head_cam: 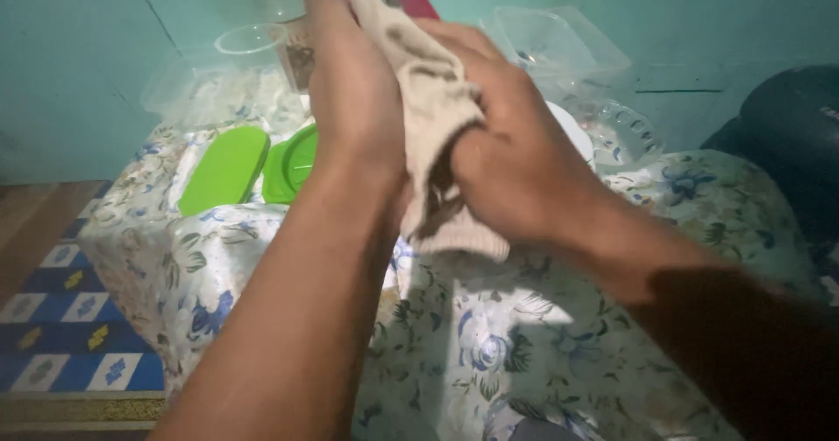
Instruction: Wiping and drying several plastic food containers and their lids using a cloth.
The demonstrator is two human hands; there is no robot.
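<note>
Both forearms reach in from the near edge. His right hand [516, 157] is clenched around a beige cloth [437, 135], pressing it against the flat, extended left hand [350, 83]. Beneath lies a floral tablecloth [524, 345]; green lids [253, 166] sit at far left, clear plastic containers [551, 43] beyond.

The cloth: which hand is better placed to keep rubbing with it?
Probably the right hand: its fingers are closed around the beige cloth. The left hand lies flat against the cloth's other side, beside the green lids, not gripping.
</note>
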